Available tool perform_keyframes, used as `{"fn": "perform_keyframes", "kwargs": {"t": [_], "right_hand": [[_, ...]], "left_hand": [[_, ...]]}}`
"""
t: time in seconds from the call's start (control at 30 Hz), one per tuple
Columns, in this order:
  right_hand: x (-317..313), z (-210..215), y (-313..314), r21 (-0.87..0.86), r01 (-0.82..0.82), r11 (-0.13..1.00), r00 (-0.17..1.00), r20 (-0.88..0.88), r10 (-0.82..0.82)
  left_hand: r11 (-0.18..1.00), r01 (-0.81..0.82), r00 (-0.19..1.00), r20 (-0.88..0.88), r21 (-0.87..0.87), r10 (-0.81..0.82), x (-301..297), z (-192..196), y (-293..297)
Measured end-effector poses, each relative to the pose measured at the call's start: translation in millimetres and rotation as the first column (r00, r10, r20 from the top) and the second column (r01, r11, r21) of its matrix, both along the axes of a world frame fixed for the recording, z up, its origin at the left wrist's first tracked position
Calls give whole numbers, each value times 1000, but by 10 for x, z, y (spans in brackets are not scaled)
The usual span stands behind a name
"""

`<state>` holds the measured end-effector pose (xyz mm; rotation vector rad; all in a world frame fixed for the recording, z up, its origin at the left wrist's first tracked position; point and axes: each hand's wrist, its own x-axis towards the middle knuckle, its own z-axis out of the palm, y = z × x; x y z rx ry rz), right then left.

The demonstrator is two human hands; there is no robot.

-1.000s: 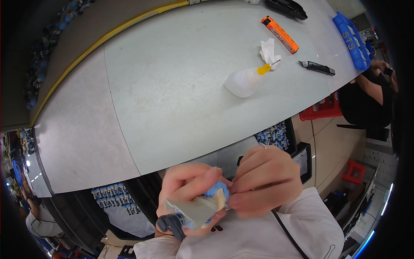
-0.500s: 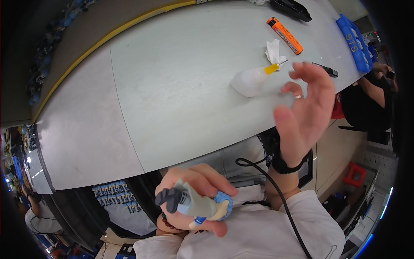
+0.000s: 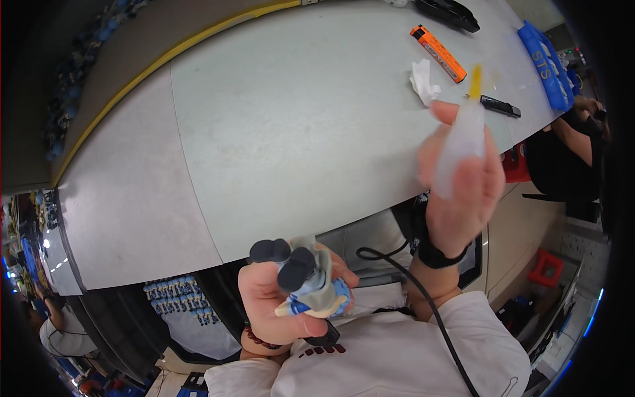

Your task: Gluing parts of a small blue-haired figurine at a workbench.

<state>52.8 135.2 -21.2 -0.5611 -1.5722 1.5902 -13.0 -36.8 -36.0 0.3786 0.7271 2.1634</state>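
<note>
A small figurine [image 3: 311, 291] with black feet, a grey garment and blue parts lies in the lower centre of the frame, tilted, its feet toward the upper left. The left hand [image 3: 264, 304] has hold of it, fingers and thumb curled around its body. A dark red bead bracelet [image 3: 258, 339] circles that wrist.

Right of centre, the right hand [image 3: 466, 208] is closed around a translucent white bottle [image 3: 461, 142], blurred, whose yellow tip [image 3: 476, 81] points up the frame. This wrist wears a black band [image 3: 444, 255]. Bottle and figurine are well apart.

Near the bottle, on the pale table [image 3: 284, 152], lie a crumpled white tissue [image 3: 423, 82], a long orange pack [image 3: 438, 53] and a black cutter [image 3: 501, 106]. A black object [image 3: 450, 13] sits at the upper edge, and a blue bin [image 3: 546, 73] at the upper right.

In the lower left, rows of little blue figures [image 3: 182, 298] rest on white material. A black cord [image 3: 426, 294] runs down across the white shirt [image 3: 397, 357]. At the right edge, part of another person [image 3: 575, 145] shows beyond the table.
</note>
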Motion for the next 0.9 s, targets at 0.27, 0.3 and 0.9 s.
{"fn": "perform_keyframes", "kwargs": {"t": [0.27,0.3,0.9], "right_hand": [[129,70,-111,-1,-154,988,829,-543,129],[213,158,-111,20,-219,975,859,-469,203],[195,174,-228,528,-212,823,941,-119,318]], "left_hand": [[996,30,999,-14,-87,-31,-47,59,0],[996,38,999,-13,-83,-39,-39,69,3],[904,-252,897,-435,-346,83,47,132,143]]}}
